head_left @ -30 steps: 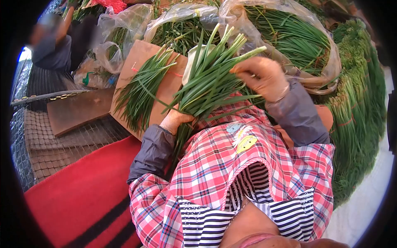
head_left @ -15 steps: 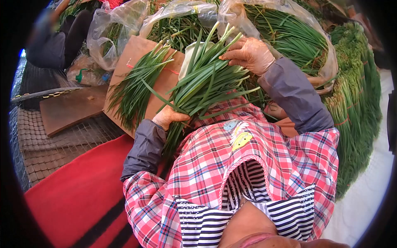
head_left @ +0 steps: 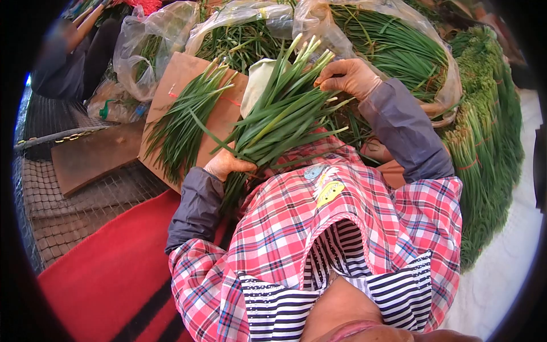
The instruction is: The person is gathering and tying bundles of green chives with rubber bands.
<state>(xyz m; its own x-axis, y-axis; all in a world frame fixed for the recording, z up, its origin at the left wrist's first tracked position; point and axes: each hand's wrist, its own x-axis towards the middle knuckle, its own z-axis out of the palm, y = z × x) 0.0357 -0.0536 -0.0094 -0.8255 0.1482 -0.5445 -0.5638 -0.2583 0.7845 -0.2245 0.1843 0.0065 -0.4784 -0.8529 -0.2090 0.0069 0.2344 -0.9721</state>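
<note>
A loose bunch of garlic chives (head_left: 279, 122) lies across my lap, its pale cut ends pointing up and away. My left hand (head_left: 229, 164), in a thin clear glove, is wrapped around the leafy lower part. At the pale ends, my right hand (head_left: 350, 78), also gloved, has thumb and fingers pinched together against the stalks; what sits between the fingertips is hidden. Left of this bunch, a smaller chive bunch (head_left: 188, 111) rests on a tilted brown board (head_left: 213, 134). A whitish cloth-like piece (head_left: 257, 85) shows behind the held stalks.
Open plastic bags (head_left: 322, 25) of loose chives (head_left: 390, 48) stand ahead. Tied chive bundles (head_left: 484, 142) are stacked on the right, beside white sheeting (head_left: 501, 273). Another brown board (head_left: 97, 154) lies on netting (head_left: 68, 211) at left. A co-worker's arm (head_left: 85, 28) shows upper left.
My right hand has shifted slightly right and down, and its fingers have curled into a tighter pinch. My left hand keeps its hold on the chives. The view has shifted slightly.
</note>
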